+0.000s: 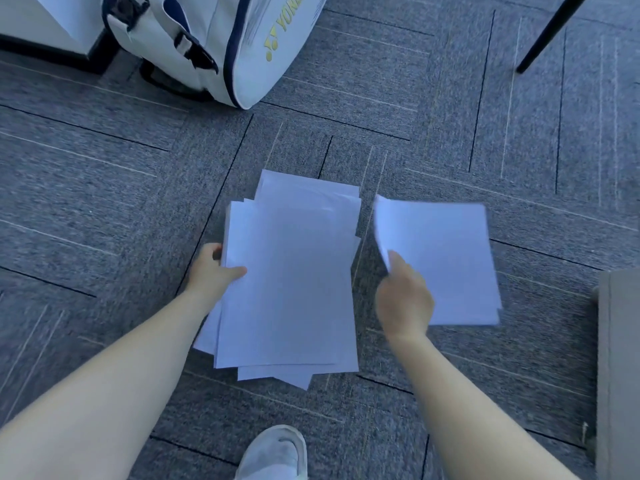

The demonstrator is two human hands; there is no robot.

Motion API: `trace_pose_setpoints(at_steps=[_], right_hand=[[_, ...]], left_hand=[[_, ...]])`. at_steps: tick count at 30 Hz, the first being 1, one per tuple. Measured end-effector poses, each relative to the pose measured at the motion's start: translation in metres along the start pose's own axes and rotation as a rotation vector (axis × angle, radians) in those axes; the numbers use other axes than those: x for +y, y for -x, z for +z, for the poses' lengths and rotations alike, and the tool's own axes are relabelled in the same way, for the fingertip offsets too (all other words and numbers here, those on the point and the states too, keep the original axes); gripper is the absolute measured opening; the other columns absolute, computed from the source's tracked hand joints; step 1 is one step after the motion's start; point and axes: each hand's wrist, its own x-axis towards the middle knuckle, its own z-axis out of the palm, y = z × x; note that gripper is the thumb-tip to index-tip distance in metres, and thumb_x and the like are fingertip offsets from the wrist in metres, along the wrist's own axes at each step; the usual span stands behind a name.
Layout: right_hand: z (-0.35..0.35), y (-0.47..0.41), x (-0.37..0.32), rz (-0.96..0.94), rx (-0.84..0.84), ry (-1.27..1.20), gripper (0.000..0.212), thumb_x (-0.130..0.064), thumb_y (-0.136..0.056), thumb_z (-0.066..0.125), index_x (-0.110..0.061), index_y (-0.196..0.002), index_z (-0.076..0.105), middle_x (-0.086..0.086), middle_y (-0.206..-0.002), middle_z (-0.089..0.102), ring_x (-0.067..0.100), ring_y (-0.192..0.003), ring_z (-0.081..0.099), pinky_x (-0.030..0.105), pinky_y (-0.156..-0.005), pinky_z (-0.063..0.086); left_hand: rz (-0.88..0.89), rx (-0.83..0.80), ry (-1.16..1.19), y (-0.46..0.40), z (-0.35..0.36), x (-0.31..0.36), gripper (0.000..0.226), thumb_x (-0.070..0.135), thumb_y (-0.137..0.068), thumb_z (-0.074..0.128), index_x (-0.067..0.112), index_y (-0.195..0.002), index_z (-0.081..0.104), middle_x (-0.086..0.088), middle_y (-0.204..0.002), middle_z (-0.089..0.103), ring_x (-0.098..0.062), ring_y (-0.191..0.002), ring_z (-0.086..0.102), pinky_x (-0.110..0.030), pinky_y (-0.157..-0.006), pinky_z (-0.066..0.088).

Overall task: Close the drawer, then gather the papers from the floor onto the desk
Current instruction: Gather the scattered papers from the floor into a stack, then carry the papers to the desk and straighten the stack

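Note:
A loose stack of white paper sheets [294, 271] is held above the grey carpet at the centre of the view, its edges fanned out unevenly. My left hand [214, 268] grips the stack's left edge, thumb on top. To the right, my right hand [403, 299] pinches the near left corner of a separate white sheet [446, 258], which is blurred and lifted off the floor. The two sets of paper are a small gap apart. Neither the drawer nor the desk top is in view.
A white sports bag [221, 46] with dark trim lies on the carpet at the back left, beside a pale cabinet base [41, 26]. A black furniture leg [550, 32] slants down at the top right. A grey box-like edge [616, 375] stands at the right. My shoe [273, 455] is below.

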Motion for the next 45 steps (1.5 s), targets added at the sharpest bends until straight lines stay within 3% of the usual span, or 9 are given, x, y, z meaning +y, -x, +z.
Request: trace_pose_setpoints(at_steps=[4, 8, 11, 15, 20, 28, 32, 38, 45], right_hand=[[0.022, 0.025, -0.041, -0.488, -0.117, 0.071, 0.055, 0.004, -0.076, 0.041, -0.019, -0.125, 0.051, 0.003, -0.123, 0.061, 0.035, -0.100, 0.054, 0.035, -0.057, 0.033], [0.058, 0.035, -0.018, -0.697, -0.391, 0.224, 0.050, 0.001, -0.076, 0.048, -0.015, -0.122, 0.058, 0.005, -0.138, 0.056, 0.041, -0.105, 0.057, 0.037, -0.061, 0.038], [0.052, 0.035, 0.000, -0.805, -0.501, 0.166, 0.039, -0.025, -0.085, 0.051, -0.025, -0.124, 0.060, -0.003, -0.144, 0.053, 0.036, -0.122, 0.051, 0.044, -0.090, 0.044], [0.029, 0.012, 0.007, -0.360, -0.450, -0.196, 0.054, -0.049, -0.091, 0.050, -0.026, -0.140, 0.049, -0.003, -0.152, 0.041, 0.020, -0.141, 0.032, 0.037, -0.115, 0.026], [-0.036, -0.045, 0.024, 0.450, -0.382, -0.964, 0.105, -0.054, -0.075, 0.072, -0.027, -0.154, 0.008, 0.004, -0.160, 0.024, 0.029, -0.143, 0.032, 0.057, -0.113, 0.030], [-0.286, -0.011, 0.015, 0.350, -0.350, -1.367, 0.126, -0.072, -0.038, 0.081, -0.027, -0.146, 0.035, -0.004, -0.126, 0.059, 0.017, -0.108, 0.058, 0.034, -0.081, 0.041], [-0.462, 0.026, 0.007, 0.217, -0.067, -1.572, 0.050, -0.027, -0.068, 0.079, -0.021, -0.116, 0.064, -0.004, -0.104, 0.074, 0.014, -0.089, 0.068, 0.032, -0.078, 0.053], [-0.725, 0.118, 0.025, 0.127, 0.472, -1.440, 0.013, -0.007, -0.081, 0.071, -0.014, -0.091, 0.068, -0.007, -0.075, 0.076, 0.010, -0.066, 0.067, 0.024, -0.062, 0.055], [-0.899, 0.269, 0.102, 0.297, 1.097, -1.138, 0.018, -0.009, -0.082, 0.066, -0.026, -0.085, 0.068, -0.010, -0.077, 0.072, 0.010, -0.073, 0.064, 0.031, -0.070, 0.052]], left_hand=[[-0.074, -0.115, 0.110, -0.004, 0.014, 0.007, 0.053, 0.012, -0.080, 0.071, 0.011, -0.128, 0.048, -0.009, -0.114, 0.059, -0.030, -0.099, 0.061, -0.047, -0.088, 0.052], [-0.289, -0.310, 0.419, -0.020, 0.010, 0.010, 0.057, 0.064, -0.081, 0.052, 0.021, -0.117, 0.066, -0.007, -0.118, 0.070, -0.028, -0.103, 0.067, -0.049, -0.096, 0.049], [-0.177, -0.368, 0.214, -0.020, 0.017, 0.019, 0.077, 0.053, -0.056, 0.083, 0.020, -0.123, 0.063, -0.008, -0.121, 0.070, -0.027, -0.105, 0.068, -0.050, -0.096, 0.050], [0.066, -0.237, -0.028, -0.001, 0.048, 0.034, 0.056, -0.001, -0.072, 0.073, 0.008, -0.125, 0.057, -0.012, -0.118, 0.066, -0.026, -0.101, 0.064, -0.041, -0.087, 0.052], [0.261, -0.344, 0.086, 0.055, 0.051, 0.109, 0.049, -0.006, -0.069, 0.073, 0.012, -0.112, 0.059, 0.002, -0.098, 0.066, -0.013, -0.084, 0.064, -0.019, -0.064, 0.056], [0.449, -0.602, 0.201, 0.228, 0.001, 0.334, 0.041, -0.007, -0.057, 0.073, 0.013, -0.093, 0.064, 0.011, -0.075, 0.076, -0.004, -0.071, 0.070, -0.024, -0.069, 0.059], [0.545, -0.716, 0.162, 0.341, -0.024, 0.466, 0.039, -0.022, -0.065, 0.068, 0.008, -0.090, 0.065, 0.009, -0.071, 0.076, -0.005, -0.066, 0.070, -0.024, -0.064, 0.059], [0.747, -0.821, 0.207, 0.531, -0.016, 0.640, 0.032, -0.014, -0.070, 0.070, 0.014, -0.084, 0.067, 0.016, -0.064, 0.074, 0.000, -0.060, 0.069, -0.018, -0.058, 0.055], [0.786, -1.135, 0.208, 0.752, 0.090, 0.703, 0.017, 0.000, -0.067, 0.076, 0.012, -0.078, 0.072, 0.002, -0.069, 0.071, -0.015, -0.067, 0.062, -0.031, -0.068, 0.050]])
